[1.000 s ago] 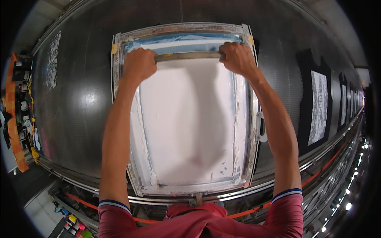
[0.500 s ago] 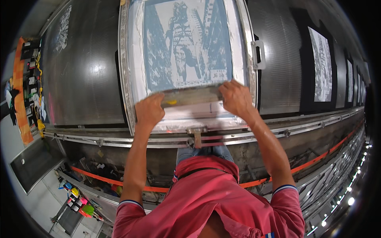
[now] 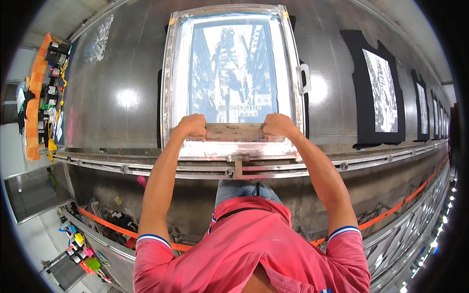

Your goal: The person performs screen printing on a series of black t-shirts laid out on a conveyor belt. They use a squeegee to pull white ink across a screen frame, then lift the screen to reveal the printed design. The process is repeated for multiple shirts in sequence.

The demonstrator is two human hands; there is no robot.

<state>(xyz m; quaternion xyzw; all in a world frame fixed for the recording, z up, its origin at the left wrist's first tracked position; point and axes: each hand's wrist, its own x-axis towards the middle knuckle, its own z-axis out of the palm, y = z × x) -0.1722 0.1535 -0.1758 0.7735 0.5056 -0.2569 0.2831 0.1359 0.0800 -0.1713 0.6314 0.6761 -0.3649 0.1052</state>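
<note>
My left hand [image 3: 194, 126] and my right hand [image 3: 276, 126] are closed round the two ends of a wide, grimy squeegee [image 3: 234, 132], which lies across the near part of a metal-framed printing screen [image 3: 170, 83]. Beyond the squeegee, a pale blue stencil design [image 3: 232, 68] of a standing skeletal figure shows through the mesh. Smeared white ink borders the design. A white handle [image 3: 306, 78] sticks out from the right side of the frame.
The screen sits on a long metal printing table [image 3: 119, 122] with rails [image 3: 122, 167] along its near edge. Black shirts [image 3: 362, 97] with white prints recede to the right. An orange checked strip with small items [image 3: 36, 97] is at left; an orange beam [image 3: 107, 222] runs below.
Both hands have pulled the squeegee from the screen's far end toward me, exposing the blue design under the white ink. Over the last half second the camera view has shifted slightly.
</note>
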